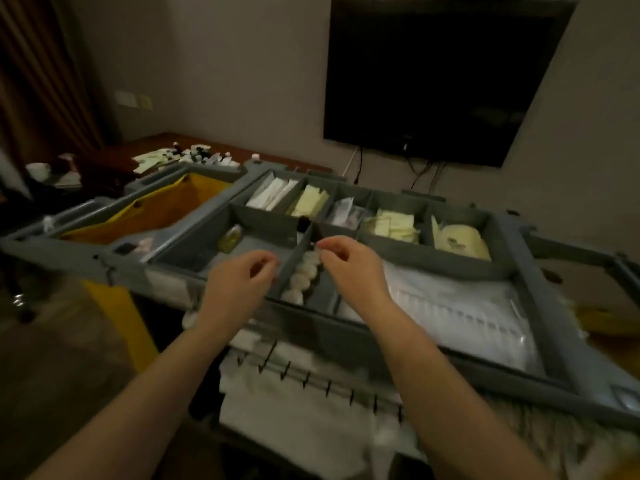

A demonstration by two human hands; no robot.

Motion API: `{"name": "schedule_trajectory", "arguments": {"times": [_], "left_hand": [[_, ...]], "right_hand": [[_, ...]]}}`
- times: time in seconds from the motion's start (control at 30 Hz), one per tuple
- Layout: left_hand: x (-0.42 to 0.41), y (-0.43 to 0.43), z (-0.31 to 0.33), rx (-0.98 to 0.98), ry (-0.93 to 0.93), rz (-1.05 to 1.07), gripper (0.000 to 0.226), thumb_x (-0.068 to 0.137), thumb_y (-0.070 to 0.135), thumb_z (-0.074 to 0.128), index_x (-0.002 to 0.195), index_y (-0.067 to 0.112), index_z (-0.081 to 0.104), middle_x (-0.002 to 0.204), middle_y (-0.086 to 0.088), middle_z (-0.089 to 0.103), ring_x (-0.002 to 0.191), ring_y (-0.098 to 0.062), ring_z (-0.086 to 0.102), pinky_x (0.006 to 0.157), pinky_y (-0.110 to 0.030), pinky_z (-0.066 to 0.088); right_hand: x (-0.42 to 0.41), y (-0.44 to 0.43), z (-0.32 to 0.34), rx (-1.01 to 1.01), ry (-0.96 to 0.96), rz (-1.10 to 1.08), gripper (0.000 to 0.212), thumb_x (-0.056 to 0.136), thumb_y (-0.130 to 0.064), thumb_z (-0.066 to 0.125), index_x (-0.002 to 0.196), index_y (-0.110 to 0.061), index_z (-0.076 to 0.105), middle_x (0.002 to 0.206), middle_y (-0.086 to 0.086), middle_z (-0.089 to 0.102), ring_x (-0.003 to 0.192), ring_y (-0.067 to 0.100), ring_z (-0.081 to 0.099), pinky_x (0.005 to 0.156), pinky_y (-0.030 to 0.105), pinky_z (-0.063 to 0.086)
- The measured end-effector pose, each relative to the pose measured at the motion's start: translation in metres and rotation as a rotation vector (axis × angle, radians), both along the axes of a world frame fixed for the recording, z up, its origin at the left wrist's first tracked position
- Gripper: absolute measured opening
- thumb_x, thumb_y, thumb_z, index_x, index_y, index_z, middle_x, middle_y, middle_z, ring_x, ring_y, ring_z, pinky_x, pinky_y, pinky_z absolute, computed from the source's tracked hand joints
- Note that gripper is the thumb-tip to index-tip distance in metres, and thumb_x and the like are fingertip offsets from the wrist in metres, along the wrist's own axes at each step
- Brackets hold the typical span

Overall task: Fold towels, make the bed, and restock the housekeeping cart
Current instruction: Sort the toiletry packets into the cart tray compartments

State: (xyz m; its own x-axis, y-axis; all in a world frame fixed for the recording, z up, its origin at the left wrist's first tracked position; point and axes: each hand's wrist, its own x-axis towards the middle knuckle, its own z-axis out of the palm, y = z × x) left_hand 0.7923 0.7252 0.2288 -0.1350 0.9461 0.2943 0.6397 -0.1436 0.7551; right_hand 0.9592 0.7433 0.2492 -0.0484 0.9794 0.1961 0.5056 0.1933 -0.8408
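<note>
Logged from my remote station: housekeeping cart (526, 289) top tray directly below camera. Row of white round toiletries (303, 277) lay in narrow centre compartment. Right hand (349, 268) at row's far end, fingers pinched narrow; blur, could not tell if holding one. Left hand (242, 282) over adjacent left compartment, fingers loosely curled, empty. Small yellow bottle (230, 237) in that compartment's far corner.

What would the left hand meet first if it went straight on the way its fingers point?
Probably the grey divider just ahead of the left hand, before the row of white caps; depth is unclear.
</note>
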Motion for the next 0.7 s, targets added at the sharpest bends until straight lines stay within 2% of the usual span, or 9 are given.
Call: {"name": "schedule_trajectory", "arguments": {"times": [0.1, 0.2, 0.27, 0.33, 0.4, 0.47, 0.53, 0.63, 0.7], "left_hand": [[0.006, -0.075, -0.030, -0.111, -0.073, 0.047, 0.016, 0.094, 0.020, 0.055, 0.086, 0.024, 0.067, 0.080, 0.011, 0.067, 0.078, -0.012, 0.063, 0.073, -0.034, 0.049], [-0.002, -0.145, -0.074, -0.314, -0.076, 0.147, 0.015, 0.096, 0.022, 0.052, 0.090, 0.024, 0.066, 0.080, 0.014, 0.064, 0.073, -0.006, 0.059, 0.062, -0.023, 0.045], [-0.013, -0.186, -0.111, -0.422, -0.061, 0.183, 0.018, 0.096, 0.022, 0.051, 0.085, 0.026, 0.065, 0.076, 0.011, 0.064, 0.070, -0.003, 0.057, 0.057, -0.017, 0.039], [-0.029, -0.224, -0.148, -0.547, -0.020, 0.234, 0.022, 0.097, 0.023, 0.049, 0.082, 0.027, 0.064, 0.076, 0.009, 0.064, 0.069, -0.002, 0.055, 0.057, -0.016, 0.037], [-0.049, -0.257, -0.182, -0.703, 0.004, 0.271, 0.023, 0.098, 0.024, 0.046, 0.083, 0.026, 0.063, 0.079, 0.005, 0.064, 0.065, -0.003, 0.054, 0.055, -0.019, 0.038], [-0.070, -0.288, -0.212, -0.848, 0.001, 0.297, 0.026, 0.098, 0.024, 0.044, 0.078, 0.026, 0.060, 0.077, 0.003, 0.063, 0.065, -0.009, 0.056, 0.057, -0.024, 0.041], [-0.091, -0.317, -0.234, -0.939, -0.019, 0.370, 0.030, 0.098, 0.021, 0.045, 0.071, 0.021, 0.058, 0.075, -0.002, 0.063, 0.074, -0.021, 0.061, 0.065, -0.030, 0.045], [-0.119, -0.363, -0.251, -1.023, -0.063, 0.549, 0.026, 0.096, 0.019, 0.045, 0.085, 0.009, 0.066, 0.088, -0.011, 0.067, 0.087, -0.027, 0.063, 0.070, -0.031, 0.043], [-0.138, -0.393, -0.257, -1.056, -0.117, 0.666, 0.026, 0.097, 0.021, 0.046, 0.086, 0.007, 0.065, 0.085, -0.012, 0.066, 0.081, -0.028, 0.062, 0.064, -0.031, 0.041]], "right_hand": [[0.009, -0.070, -0.030, -0.041, 0.063, 0.037, 0.020, 0.093, -0.014, 0.053, 0.101, -0.025, 0.068, 0.092, -0.012, 0.063, 0.085, 0.003, 0.058, 0.076, 0.013, 0.044], [0.008, -0.132, -0.073, -0.190, 0.074, 0.111, 0.026, 0.092, -0.012, 0.054, 0.086, -0.036, 0.062, 0.082, -0.020, 0.060, 0.078, -0.003, 0.056, 0.066, 0.009, 0.040], [0.008, -0.164, -0.113, -0.326, -0.014, 0.180, 0.023, 0.094, -0.015, 0.051, 0.090, -0.035, 0.062, 0.084, -0.018, 0.061, 0.075, 0.000, 0.055, 0.061, 0.012, 0.040], [0.008, -0.187, -0.161, -0.449, -0.144, 0.228, 0.021, 0.095, -0.015, 0.050, 0.100, -0.028, 0.065, 0.096, -0.009, 0.065, 0.076, 0.005, 0.056, 0.060, 0.013, 0.039], [0.013, -0.205, -0.208, -0.574, -0.321, 0.259, 0.022, 0.094, -0.014, 0.050, 0.107, -0.020, 0.067, 0.109, 0.000, 0.066, 0.092, 0.012, 0.058, 0.069, 0.016, 0.039], [0.017, -0.220, -0.246, -0.718, -0.427, 0.282, 0.024, 0.095, -0.013, 0.050, 0.111, -0.013, 0.067, 0.118, 0.006, 0.064, 0.107, 0.020, 0.057, 0.085, 0.022, 0.040], [0.019, -0.234, -0.270, -0.852, -0.489, 0.293, 0.025, 0.096, -0.012, 0.047, 0.113, -0.008, 0.065, 0.119, 0.012, 0.063, 0.111, 0.025, 0.056, 0.092, 0.027, 0.041], [-0.005, -0.239, -0.293, -0.968, -0.664, 0.442, 0.027, 0.098, -0.015, 0.042, 0.111, -0.006, 0.064, 0.115, 0.012, 0.062, 0.111, 0.029, 0.056, 0.093, 0.030, 0.043], [-0.048, -0.227, -0.297, -0.985, -0.733, 0.539, 0.027, 0.099, -0.018, 0.037, 0.093, -0.010, 0.063, 0.105, 0.010, 0.060, 0.104, 0.028, 0.057, 0.092, 0.033, 0.045]]}}
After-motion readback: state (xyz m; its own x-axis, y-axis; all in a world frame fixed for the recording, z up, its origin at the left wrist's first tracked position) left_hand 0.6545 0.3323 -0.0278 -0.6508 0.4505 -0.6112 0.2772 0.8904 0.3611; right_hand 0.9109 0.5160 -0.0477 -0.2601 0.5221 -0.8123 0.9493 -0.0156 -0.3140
